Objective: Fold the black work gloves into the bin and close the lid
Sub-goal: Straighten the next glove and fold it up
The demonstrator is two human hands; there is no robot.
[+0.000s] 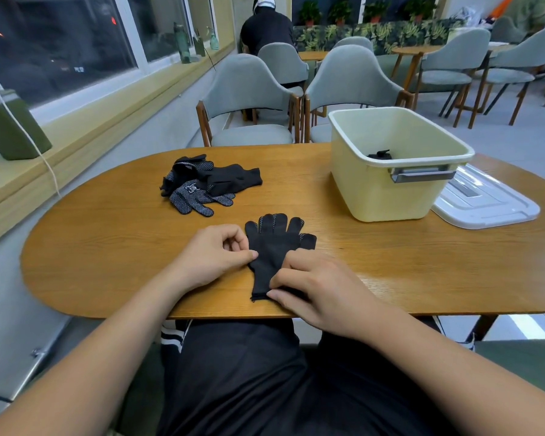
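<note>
Two bare hands work one black glove (274, 243) lying flat at the tabletop's (107, 247) near edge. The left hand (211, 256) pinches its left side; the right hand (321, 284), fingers curled, grips the cuff. A glove pile (205, 184) lies far left. The open bin (387, 196) stands far right, with its lid (485, 202) flat beside it.

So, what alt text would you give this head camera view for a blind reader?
A person's left hand and right hand pinch a black glove lying flat on a wooden table. More black gloves lie heaped behind, left of an open cream bin with something black inside; its white lid lies beside it.
</note>
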